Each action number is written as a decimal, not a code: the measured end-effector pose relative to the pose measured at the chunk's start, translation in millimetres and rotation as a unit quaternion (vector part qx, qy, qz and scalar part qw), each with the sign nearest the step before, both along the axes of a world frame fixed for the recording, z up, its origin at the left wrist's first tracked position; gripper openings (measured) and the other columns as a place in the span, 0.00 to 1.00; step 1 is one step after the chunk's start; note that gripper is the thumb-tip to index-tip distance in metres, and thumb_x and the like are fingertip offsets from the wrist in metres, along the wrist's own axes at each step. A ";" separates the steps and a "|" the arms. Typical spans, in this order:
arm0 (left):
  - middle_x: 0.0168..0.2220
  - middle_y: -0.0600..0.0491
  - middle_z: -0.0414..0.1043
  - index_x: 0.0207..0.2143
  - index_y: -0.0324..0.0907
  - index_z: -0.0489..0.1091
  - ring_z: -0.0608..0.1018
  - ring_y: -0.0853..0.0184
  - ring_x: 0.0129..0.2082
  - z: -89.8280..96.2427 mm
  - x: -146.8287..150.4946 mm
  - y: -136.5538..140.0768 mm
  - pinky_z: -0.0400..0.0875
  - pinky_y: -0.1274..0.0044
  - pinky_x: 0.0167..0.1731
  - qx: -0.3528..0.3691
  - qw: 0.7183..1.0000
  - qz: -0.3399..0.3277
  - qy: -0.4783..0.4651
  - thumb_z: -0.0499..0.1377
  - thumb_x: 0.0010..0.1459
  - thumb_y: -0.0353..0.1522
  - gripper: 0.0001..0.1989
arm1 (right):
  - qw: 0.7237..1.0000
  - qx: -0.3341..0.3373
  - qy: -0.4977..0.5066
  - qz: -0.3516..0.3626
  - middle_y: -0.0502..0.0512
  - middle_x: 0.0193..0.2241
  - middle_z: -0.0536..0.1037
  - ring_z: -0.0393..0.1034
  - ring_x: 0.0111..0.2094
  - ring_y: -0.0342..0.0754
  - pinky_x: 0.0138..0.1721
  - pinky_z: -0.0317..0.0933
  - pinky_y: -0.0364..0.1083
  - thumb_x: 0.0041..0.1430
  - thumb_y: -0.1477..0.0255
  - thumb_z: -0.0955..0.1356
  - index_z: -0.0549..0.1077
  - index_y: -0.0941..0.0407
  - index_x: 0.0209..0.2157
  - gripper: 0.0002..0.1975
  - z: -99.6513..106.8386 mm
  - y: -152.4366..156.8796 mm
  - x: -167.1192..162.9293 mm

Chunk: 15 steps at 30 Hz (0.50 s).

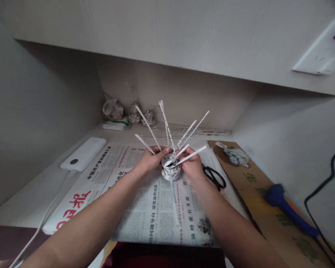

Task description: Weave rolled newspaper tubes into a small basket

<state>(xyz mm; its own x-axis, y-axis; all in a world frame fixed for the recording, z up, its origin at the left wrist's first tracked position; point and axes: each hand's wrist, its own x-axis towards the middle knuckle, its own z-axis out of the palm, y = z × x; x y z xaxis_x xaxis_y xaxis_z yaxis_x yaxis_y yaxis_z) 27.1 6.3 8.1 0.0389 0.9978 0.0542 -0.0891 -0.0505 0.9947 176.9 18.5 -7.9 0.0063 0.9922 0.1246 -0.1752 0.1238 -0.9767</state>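
A small basket woven from rolled paper strips (171, 172) sits above the newspaper (139, 201) at the middle of the view. Several white paper tubes (148, 126) fan up and outward from its rim, and one strip hangs down its front. My left hand (154, 158) grips the basket's left side, thumb along the rim near the tubes. On the right side, my right hand (192, 163) is closed round the rim and the tube bases; some of its fingers are hidden behind the tubes. Black-handled scissors (215, 178) lie just right of my right hand.
Woven pieces (134, 113), a plastic bag (112, 109) and loose paper tubes (212, 131) are at the back. A white power bank (83, 154) with a cable lies left. On cardboard (245, 178) at right are a blue glue gun (290, 212) and a wrapped bundle (237, 157).
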 end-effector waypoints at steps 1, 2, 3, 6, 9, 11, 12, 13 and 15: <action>0.25 0.48 0.76 0.31 0.35 0.77 0.71 0.69 0.21 -0.5 0.3 0.2 0.64 0.78 0.21 -0.002 1.000 0.003 -0.001 0.63 0.48 0.48 0.22 | 1.000 0.002 -0.010 -0.003 0.45 0.18 0.71 0.60 0.18 0.41 0.20 0.56 0.41 0.46 0.67 0.73 0.71 0.56 0.26 0.10 0.0 -0.5 -0.2; 0.24 0.48 0.76 0.30 0.35 0.77 0.71 0.69 0.21 -1.2 0.6 0.4 0.63 0.78 0.21 -0.002 1.000 0.009 -0.002 0.62 0.49 0.49 0.24 | 1.000 0.006 -0.019 -0.002 0.44 0.17 0.70 0.61 0.18 0.41 0.21 0.56 0.41 0.47 0.67 0.72 0.71 0.56 0.27 0.09 0.0 -1.1 -0.3; 0.24 0.48 0.75 0.29 0.35 0.76 0.71 0.69 0.21 -1.8 0.7 0.7 0.63 0.78 0.21 -0.002 1.000 0.014 0.000 0.61 0.50 0.50 0.24 | 1.000 0.011 -0.027 0.001 0.44 0.17 0.69 0.61 0.19 0.41 0.21 0.56 0.41 0.47 0.67 0.72 0.71 0.56 0.27 0.08 0.0 -1.7 -0.4; 0.26 0.48 0.76 0.30 0.35 0.76 0.73 0.68 0.23 -2.4 -0.6 0.9 0.65 0.77 0.24 0.011 1.000 0.018 0.023 0.59 0.52 0.49 0.24 | 0.999 0.022 -0.042 0.010 0.43 0.17 0.68 0.63 0.21 0.42 0.23 0.57 0.41 0.48 0.68 0.71 0.72 0.55 0.28 0.06 0.6 -3.1 -0.6; 0.29 0.48 0.78 0.33 0.36 0.76 0.76 0.66 0.27 -0.2 -4.4 0.1 0.68 0.77 0.29 0.041 0.996 0.009 0.080 0.63 0.50 0.42 0.17 | 0.999 0.013 -0.052 0.005 0.44 0.19 0.70 0.64 0.21 0.42 0.23 0.58 0.40 0.47 0.69 0.71 0.72 0.55 0.29 0.06 1.5 -4.0 -1.4; 0.30 0.48 0.79 0.34 0.36 0.76 0.77 0.65 0.29 0.8 -7.1 -0.3 0.69 0.76 0.31 0.055 0.991 -0.016 0.122 0.65 0.48 0.37 0.14 | 0.999 0.007 -0.053 0.001 0.45 0.20 0.71 0.64 0.21 0.42 0.23 0.58 0.40 0.47 0.69 0.70 0.72 0.55 0.28 0.06 2.1 -4.8 -2.2; 0.31 0.48 0.79 0.35 0.37 0.76 0.77 0.64 0.29 0.3 -8.0 -0.3 0.70 0.76 0.31 0.057 0.988 -0.032 0.136 0.65 0.47 0.35 0.13 | 0.999 0.006 -0.053 0.001 0.45 0.20 0.71 0.64 0.21 0.42 0.23 0.58 0.40 0.46 0.68 0.70 0.71 0.55 0.28 0.07 2.3 -5.1 -2.6; 0.32 0.48 0.79 0.35 0.37 0.76 0.78 0.64 0.30 -1.0 -8.4 0.0 0.70 0.76 0.32 0.058 0.987 -0.045 0.146 0.64 0.47 0.34 0.12 | 0.999 0.007 -0.053 0.001 0.45 0.20 0.70 0.63 0.21 0.42 0.23 0.58 0.40 0.46 0.68 0.70 0.71 0.55 0.28 0.07 2.4 -5.5 -3.0; 0.32 0.49 0.79 0.36 0.38 0.76 0.79 0.63 0.31 -5.8 -7.7 1.0 0.71 0.75 0.32 0.062 0.984 -0.043 0.160 0.62 0.48 0.31 0.11 | 0.998 0.012 -0.060 0.002 0.44 0.19 0.69 0.62 0.20 0.41 0.23 0.57 0.40 0.46 0.68 0.70 0.70 0.55 0.27 0.06 2.2 -5.9 -3.6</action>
